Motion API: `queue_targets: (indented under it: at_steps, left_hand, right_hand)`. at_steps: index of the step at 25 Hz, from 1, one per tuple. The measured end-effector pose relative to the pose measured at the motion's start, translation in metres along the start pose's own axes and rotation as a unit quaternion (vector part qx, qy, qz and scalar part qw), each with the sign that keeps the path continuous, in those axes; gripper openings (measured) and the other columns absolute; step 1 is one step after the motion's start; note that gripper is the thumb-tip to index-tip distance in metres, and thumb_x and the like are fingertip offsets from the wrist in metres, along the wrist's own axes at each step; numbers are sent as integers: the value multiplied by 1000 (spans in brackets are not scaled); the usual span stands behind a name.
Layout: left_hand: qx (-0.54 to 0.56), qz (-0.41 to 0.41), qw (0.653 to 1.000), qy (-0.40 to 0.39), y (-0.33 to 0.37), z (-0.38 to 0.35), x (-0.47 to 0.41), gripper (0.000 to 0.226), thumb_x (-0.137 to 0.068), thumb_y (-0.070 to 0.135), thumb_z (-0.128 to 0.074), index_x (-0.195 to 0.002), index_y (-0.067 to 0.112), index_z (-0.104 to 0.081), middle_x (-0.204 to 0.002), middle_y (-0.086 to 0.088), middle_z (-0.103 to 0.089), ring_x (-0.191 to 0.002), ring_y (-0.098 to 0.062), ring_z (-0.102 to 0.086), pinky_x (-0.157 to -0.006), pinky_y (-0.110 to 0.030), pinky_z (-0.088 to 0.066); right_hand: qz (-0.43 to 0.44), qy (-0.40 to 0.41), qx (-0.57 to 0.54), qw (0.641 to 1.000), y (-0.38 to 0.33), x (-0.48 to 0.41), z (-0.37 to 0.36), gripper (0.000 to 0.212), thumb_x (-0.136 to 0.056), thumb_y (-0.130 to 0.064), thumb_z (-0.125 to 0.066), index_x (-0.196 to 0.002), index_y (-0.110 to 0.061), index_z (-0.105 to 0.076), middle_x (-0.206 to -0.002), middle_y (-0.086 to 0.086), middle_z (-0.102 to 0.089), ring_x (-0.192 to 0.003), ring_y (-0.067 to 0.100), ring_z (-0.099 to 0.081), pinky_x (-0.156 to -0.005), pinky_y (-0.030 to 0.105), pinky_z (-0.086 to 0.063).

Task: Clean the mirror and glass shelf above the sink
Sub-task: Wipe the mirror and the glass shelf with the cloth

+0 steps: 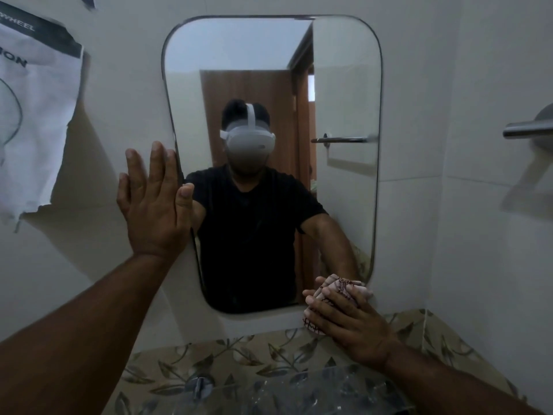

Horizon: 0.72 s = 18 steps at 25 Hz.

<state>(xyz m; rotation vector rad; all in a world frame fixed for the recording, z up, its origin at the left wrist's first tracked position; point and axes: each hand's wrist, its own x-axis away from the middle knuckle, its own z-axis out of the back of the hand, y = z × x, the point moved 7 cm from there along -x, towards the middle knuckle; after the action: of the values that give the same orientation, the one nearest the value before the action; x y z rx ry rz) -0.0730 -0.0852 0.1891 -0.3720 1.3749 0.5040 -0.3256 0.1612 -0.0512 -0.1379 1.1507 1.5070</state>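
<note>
Mirror (pixel 338 85) with rounded corners hangs on the white wall in the middle of the frame, and it shows your reflection in a black T-shirt. Your left hand (pixel 152 205) lies flat at the mirror's left edge, centre left of the frame. Its fingers are straight and spread on the wall, its thumb reaches over the glass, and it holds nothing. Your right hand (pixel 350 322), lower right of centre, has its fingers curved round a bunched patterned cloth (pixel 341 287) and presses it against the mirror's lower right corner. Below that, a band of leaf-patterned tiles (pixel 239 351) runs across the wall. The clear glass shelf (pixel 314 390) juts out at the bottom centre on a metal bracket (pixel 199 384). A white printed sheet (pixel 39 115) with a ragged lower edge hangs in the upper left. A metal towel bar (pixel 526 128) sticks in from the right edge.
</note>
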Motion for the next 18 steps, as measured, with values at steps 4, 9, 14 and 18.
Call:
queue_targets:
  at_steps: [4, 9, 14, 18]
  left_hand:
    - [-10, -8, 1000, -1, -1, -2, 1, 63, -113, 47, -19, -172, 33, -1, -180, 11, 1, -168, -33, -5, -133, -55, -11]
    - [-20, -4, 1000, 16, -9, -10, 2, 63, -114, 48, -18, -173, 31, -6, -182, 9, -4, -168, -33, -7, -131, -59, -17]
    - [-24, -10, 999, 21, -11, -12, 3, 63, -114, 48, -17, -173, 31, -4, -182, 7, -6, -168, -35, -10, -131, -59, -19]
    - [-26, -16, 999, 12, -8, -10, 4, 63, -114, 48, -16, -173, 30, -6, -182, 6, -5, -168, -34, -6, -132, -57, -15]
  right_hand:
    - [-17, 10, 0, 1000, -2, -5, 7, 51, -111, -32, -23, -143, -25, -62, -151, 2, -58, -146, 30, -38, -115, 53, -27]
    - [-61, 33, -39, 997, -20, -25, 8, 50, -109, -31, -28, -151, -21, -54, -159, 7, -49, -154, 34, -27, -120, 56, -22]
    - [-114, 83, -118, 983, -58, -111, 4, 52, -109, -32, -36, -160, -21, -41, -168, 7, -35, -161, 33, -13, -123, 60, -20]
    - [-78, 129, -82, 985, -103, -174, 13, 52, -109, -35, -35, -158, -20, -44, -169, 4, -34, -160, 32, -17, -129, 56, -3]
